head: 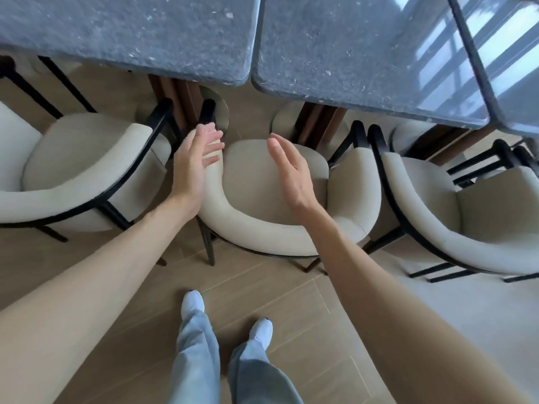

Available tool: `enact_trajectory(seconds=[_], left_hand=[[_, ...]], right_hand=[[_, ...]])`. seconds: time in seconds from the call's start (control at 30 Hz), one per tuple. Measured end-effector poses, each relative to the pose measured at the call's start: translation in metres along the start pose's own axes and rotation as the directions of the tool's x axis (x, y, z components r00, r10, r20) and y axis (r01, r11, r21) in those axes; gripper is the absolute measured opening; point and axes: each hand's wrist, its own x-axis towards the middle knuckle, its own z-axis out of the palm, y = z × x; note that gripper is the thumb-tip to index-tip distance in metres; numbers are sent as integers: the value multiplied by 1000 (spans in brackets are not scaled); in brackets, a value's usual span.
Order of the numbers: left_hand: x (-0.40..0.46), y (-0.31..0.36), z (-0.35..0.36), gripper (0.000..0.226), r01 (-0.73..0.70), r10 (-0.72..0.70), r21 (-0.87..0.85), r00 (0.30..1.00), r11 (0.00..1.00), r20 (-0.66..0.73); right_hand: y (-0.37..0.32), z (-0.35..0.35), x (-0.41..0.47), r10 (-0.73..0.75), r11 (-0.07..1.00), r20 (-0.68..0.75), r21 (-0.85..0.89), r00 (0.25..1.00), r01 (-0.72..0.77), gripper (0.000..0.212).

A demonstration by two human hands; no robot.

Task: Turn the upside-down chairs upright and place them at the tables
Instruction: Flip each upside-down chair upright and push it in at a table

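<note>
So at this point three cream chairs were already upright along the near edge of the dark stone tabletop [131,39], and no upside-down chair showed anywhere in view, so I figured this stretch was basically done. Whether more flipped ones waited out of frame, I couldn't tell.

The middle chair [262,182] was the one I was on. It stood on its legs on the wood floor [262,301], seat up, its front tucked toward the gap where two tabletops meet, its curved back toward me. So it pointed away from me, into the table, front-to-back line running roughly straight up the view. It looked a touch less tucked in than it could've been, maybe one small push left.

Both hands were open, gripping nothing. The left hand [195,158] hung over the chair's left armrest, fingers straight; touching or just above, I couldn't say. The right hand [288,167] hovered above the seat, fingers relaxed.

The left chair [87,158] and right chair [466,214] sat close on either side, angled a bit.
</note>
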Motion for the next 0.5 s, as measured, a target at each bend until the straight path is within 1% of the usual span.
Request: enact_trajectory(seconds=[0.07,0.17,0.3,0.4,0.5], left_hand=[[-9,26,-22,51,-42,39,-124,999,991,-25],[-28,47,-66,55,-80,62,-175,992,981,-106],[-51,66,-126,54,-112,78,-162,976,980,-203],[-59,81,-169,58,-178,138,-151,961,972,-240],[-63,96,-209,62,-235,192,-124,939,964,-284]], right_hand=[[-24,13,-3,-61,994,-35,90,998,64,48],[-55,37,-13,-134,979,-30,152,991,137,54],[-94,72,-31,-232,954,27,203,972,222,56],[-116,105,-44,-296,937,48,210,954,280,55],[-132,144,-53,-316,930,63,217,947,296,52]])
